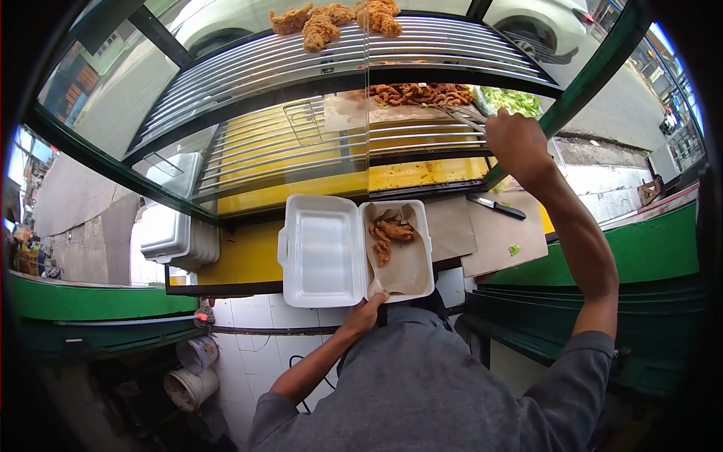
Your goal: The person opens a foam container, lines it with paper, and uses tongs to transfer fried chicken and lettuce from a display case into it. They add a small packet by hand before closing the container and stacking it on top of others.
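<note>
Foam clamshell box (320, 252) open flat at centre of yellow counter (245, 260); right half lined with brown paper (410, 264), several fried chicken strips (388, 233) lying on it toward 12 o'clock. Left half bare. Left hand (365, 313) at box's 6 o'clock edge, fingers curled onto the rim near the hinge, steadying; not gripping anything else.

Right hand (516, 143) raised at 1 o'clock from box, closed around metal tongs (459, 117); tong tips reaching toward pile of fried strips (422, 94) on middle wire shelf of glass display case. Cannot tell whether tips have hold of a piece.

Step judged: mid-fill, fetching more strips. Next move likely calls for pinching a piece, clearing the shelf edge and carrying it down to the paper-lined half without dragging the paper.

Beyond: larger fried chicken pieces (335, 19) on top rack at 12 o'clock, knife (493, 205) on paper sheet at 3 o'clock, stack of foam boxes (169, 233) at 9 o'clock.
</note>
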`<state>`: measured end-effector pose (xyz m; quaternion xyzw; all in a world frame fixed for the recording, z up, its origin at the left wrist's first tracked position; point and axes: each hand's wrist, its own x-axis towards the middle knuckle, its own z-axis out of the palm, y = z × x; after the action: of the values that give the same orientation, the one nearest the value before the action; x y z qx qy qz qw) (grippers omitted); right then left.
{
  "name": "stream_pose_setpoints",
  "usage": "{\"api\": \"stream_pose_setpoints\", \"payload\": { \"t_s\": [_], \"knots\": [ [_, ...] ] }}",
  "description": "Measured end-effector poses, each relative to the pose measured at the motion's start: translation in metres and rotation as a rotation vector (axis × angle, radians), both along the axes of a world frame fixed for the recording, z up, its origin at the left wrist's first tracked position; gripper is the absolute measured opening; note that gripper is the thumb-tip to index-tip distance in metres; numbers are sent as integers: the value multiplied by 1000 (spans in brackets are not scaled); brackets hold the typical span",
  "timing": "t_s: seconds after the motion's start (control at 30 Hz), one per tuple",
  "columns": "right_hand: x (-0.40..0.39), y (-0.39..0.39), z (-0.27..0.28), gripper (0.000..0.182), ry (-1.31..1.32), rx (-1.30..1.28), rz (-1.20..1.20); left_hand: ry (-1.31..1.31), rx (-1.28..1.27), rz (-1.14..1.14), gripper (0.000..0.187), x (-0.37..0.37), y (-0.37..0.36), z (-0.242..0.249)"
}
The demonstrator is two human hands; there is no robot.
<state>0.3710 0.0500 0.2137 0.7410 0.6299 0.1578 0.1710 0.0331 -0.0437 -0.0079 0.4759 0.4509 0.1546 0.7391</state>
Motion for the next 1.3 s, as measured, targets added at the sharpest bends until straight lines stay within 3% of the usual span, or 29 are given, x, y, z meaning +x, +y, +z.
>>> {"api": "stream_pose_setpoints", "payload": {
  "t_s": [0.17,0.5,0.63,0.77,0.83,0.9,1.03,1.1,1.3],
  "knots": [
    [-15,-28,28,22,65,41,-44,-41,-16,8,36,1,0,-3],
    [-3,19,-15,7,-131,70,204,-19,60,-44,35,2,4,7],
    [-15,9,9,10,-73,-21,-5,-42,61,-8,33,1,-1,-5],
    [-41,-44,53,13,113,42,-1,-69,51,78,28,6,-3,8],
    [-54,-76,75,25,290,42,-13,-111,89,110,28,5,-4,4],
    [-64,-98,92,33,430,-95,-30,-86,89,84,27,3,-4,5],
    [-73,-115,67,37,483,-328,100,-59,37,32,36,-2,-3,-4],
    [-72,-115,44,37,549,-370,206,-42,62,68,30,0,-4,-2],
    [-73,-110,48,40,573,-394,95,-84,146,165,24,0,-7,2]
  ]
}}
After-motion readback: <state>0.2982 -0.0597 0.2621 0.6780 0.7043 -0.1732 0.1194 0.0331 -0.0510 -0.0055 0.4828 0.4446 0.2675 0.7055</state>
